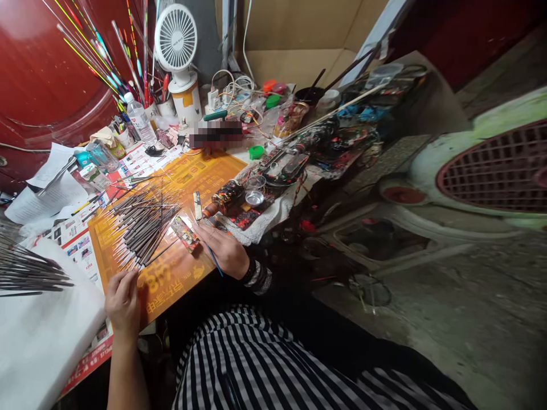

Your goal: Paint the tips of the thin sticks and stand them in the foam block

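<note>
My left hand [122, 299] is at the front edge of an orange mat [171, 290]. Its fingers are pinched on the pale end of a thin dark rod [161, 252], which points right toward a paint-stained block [185, 234]. My right hand [224, 249] is closed around a slim blue-handled brush [214, 261] beside that block; the brush's tip is hard to make out. Between and beyond my hands, a heap of similar dark rods with pale thin tips [145, 225] lies on the mat. A small pale strip [197, 205] lies just past the block.
More dark rods [34, 270] rest on white padding [47, 330] at left. A paint-crusted grinder-like machine [228, 195] and small clear cups [254, 197] are at right. A white desk fan [176, 40], a water bottle [139, 119] and colourful floats [102, 57] stand behind.
</note>
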`<state>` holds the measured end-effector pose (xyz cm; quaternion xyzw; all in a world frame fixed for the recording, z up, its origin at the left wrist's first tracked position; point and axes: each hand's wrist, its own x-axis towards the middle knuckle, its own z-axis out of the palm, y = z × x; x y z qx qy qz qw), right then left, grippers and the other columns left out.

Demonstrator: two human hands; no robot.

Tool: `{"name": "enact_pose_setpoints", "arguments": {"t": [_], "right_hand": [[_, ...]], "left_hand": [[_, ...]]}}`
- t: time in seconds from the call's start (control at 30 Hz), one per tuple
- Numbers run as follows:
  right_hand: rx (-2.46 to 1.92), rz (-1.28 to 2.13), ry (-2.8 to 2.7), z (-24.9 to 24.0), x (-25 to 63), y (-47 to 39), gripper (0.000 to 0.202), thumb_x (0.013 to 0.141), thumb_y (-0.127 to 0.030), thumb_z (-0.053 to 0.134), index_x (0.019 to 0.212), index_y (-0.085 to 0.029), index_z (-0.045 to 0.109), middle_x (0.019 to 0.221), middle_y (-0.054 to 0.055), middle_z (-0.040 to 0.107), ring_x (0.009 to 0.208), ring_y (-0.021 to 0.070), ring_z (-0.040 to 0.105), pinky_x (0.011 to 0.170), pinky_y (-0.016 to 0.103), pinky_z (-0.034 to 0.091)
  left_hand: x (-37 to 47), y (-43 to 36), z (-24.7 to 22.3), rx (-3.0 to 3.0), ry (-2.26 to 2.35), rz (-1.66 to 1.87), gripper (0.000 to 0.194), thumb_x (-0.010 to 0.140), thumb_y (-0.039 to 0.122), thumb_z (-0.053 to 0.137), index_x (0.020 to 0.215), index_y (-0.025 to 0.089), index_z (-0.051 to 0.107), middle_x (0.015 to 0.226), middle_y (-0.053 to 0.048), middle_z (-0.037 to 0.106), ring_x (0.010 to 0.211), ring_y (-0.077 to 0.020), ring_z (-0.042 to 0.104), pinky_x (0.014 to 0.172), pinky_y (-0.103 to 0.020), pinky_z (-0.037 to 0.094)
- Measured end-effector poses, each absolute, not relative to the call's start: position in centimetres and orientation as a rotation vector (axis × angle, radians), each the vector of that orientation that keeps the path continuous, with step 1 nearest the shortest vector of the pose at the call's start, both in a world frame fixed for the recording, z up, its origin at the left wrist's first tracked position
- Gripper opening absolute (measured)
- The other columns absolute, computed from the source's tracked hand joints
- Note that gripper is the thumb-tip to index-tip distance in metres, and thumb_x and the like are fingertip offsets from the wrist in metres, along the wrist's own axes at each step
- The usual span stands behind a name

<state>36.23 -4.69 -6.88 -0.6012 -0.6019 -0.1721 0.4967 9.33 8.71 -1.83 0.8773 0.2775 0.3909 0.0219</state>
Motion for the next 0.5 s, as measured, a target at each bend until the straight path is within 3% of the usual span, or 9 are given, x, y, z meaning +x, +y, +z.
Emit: {"name": "enact_pose_setpoints", "arguments": {"t": [0.3,0.5], "right_hand": [[-1.430,-0.386,-1.414,-6.8,36.2,-4.6,0.063,0.098,-0.007,0.047,0.157,-0.018,0.029,0.142,0.014,0.058,0.131,0.0246,0.058,0.110,0.041,0.054],[-1.283,-0.484,-1.422,-7.5,37.2,-6.4,0.053,0.097,-0.011,0.051,0.149,-0.019,0.046,0.123,0.011,0.071,0.113,0.0218,0.069,0.098,0.037,0.061]], "left_hand": [[9.3,8.6,-2.1,2.731,0.895,1.179,0.015,0.094,0.025,0.062,0.103,0.021,0.074,0.096,-0.004,0.068,0.085,-0.0131,0.066,0.084,-0.027,0.054],[9.7,8.5,-2.5,2.760,0.850,1.199,0.015,0.093,0.022,0.062,0.104,0.021,0.072,0.097,-0.004,0.067,0.087,-0.0137,0.064,0.083,-0.028,0.053]]}}
